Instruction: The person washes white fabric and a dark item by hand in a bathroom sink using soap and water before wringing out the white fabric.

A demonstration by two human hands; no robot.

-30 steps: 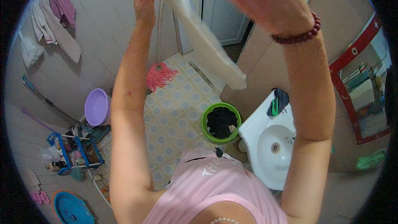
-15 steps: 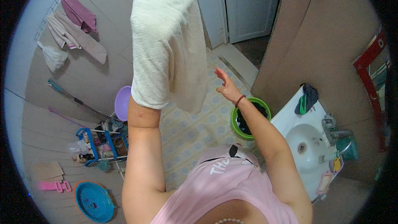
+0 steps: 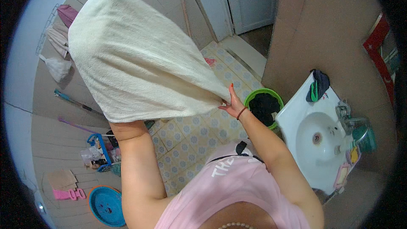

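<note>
A large cream-white towel is draped over my raised left forearm and hangs out to the right. It covers my left hand completely, so its fingers are hidden. My right hand, with a beaded bracelet at the wrist, pinches the towel's lower right corner and draws it out taut. Just right of that hand, lower down on the floor, stands a green tub with dark cloth in it.
A white washbasin with a dark cloth on its corner is at right. Along the left wall are hanging cloths, a white bag, a blue rack and a blue basin. A white door stands at the back.
My right hand was free with its fingers apart; it has taken hold of the towel's corner. The towel, earlier hanging down, is now spread out wide, and it has shifted left in view.
</note>
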